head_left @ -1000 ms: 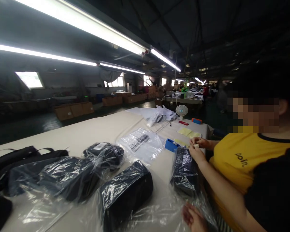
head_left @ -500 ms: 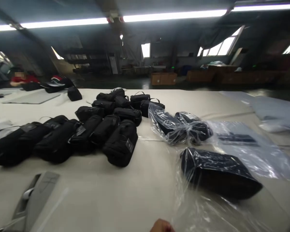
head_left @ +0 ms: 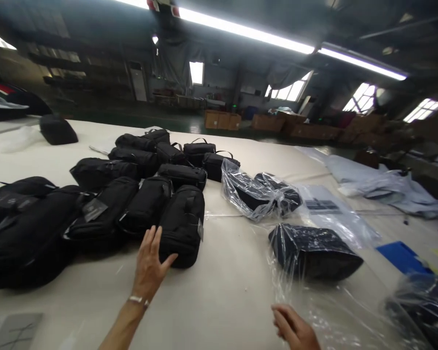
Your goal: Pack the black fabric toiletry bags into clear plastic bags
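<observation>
My left hand (head_left: 151, 265) is stretched out with thumb and fingers apart, at the near end of a black zippered bag (head_left: 184, 218) that has a hang tag. The fingertips seem to touch its left side; the palm hides that corner. Curled fingers show on my right hand (head_left: 295, 326), low in the view, beside the loose end of a clear plastic bag (head_left: 324, 306). Whether it pinches any film is hidden. Inside that plastic lies another black bag (head_left: 314, 250), just beyond the right hand.
More black bags (head_left: 105, 214) stand in rows at left on the pale table (head_left: 229, 272). Behind the right hand lie bags in clear plastic (head_left: 255, 194) and flat plastic sleeves (head_left: 336, 214). A blue piece (head_left: 403, 257) and a wrapped dark bundle (head_left: 423, 306) are at right, a grey sheet (head_left: 20, 330) at lower left.
My left hand has come into view at the black bag. My right hand has come further in from the bottom edge and sits further right. The view has turned to the right.
</observation>
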{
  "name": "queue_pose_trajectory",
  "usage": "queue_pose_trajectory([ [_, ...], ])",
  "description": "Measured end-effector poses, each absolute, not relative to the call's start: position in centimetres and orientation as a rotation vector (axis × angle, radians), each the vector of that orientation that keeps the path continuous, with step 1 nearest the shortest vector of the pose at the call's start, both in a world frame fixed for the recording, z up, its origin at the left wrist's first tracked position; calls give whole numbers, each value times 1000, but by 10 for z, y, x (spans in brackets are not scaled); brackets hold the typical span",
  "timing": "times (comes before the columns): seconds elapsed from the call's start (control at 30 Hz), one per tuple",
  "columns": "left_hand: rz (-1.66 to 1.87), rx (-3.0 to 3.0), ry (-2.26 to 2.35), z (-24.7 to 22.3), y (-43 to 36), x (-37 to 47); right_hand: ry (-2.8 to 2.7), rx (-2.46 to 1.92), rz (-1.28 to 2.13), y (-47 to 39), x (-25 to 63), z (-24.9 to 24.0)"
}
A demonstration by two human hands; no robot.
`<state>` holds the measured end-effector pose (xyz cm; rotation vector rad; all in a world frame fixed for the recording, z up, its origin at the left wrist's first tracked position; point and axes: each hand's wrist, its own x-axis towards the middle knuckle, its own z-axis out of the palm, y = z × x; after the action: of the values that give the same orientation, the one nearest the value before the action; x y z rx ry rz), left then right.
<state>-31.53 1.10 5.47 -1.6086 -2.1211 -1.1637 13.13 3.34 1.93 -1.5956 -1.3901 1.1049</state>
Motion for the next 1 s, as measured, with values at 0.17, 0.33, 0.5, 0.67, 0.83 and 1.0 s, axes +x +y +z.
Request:
queue_pose_trajectory([
  [0.17,-1235,-1849,-2317,59,43,-334,-1411,-1421,1663,100,-33,34],
  [0.33,-1381,-2004,-2351,64,10,-274,-1302,-1135,1663,145,-98,66],
  [0.5,-1511,-2287,-2376,51,-29,-195,-1533,-1175,1749,160,-38,92],
  [0.67,-1409,-2838,-1695,61,-59,-168,-1608,-1331,1888,143,43,110],
  [0.83,-1250,-2216,-1670,119,-45,-225,-1700,-1429,1724,131,65,109],
  [1.0,-1031,-2359,-2047,107,-17,-256,-1679,-1410,1581,126,70,102],
])
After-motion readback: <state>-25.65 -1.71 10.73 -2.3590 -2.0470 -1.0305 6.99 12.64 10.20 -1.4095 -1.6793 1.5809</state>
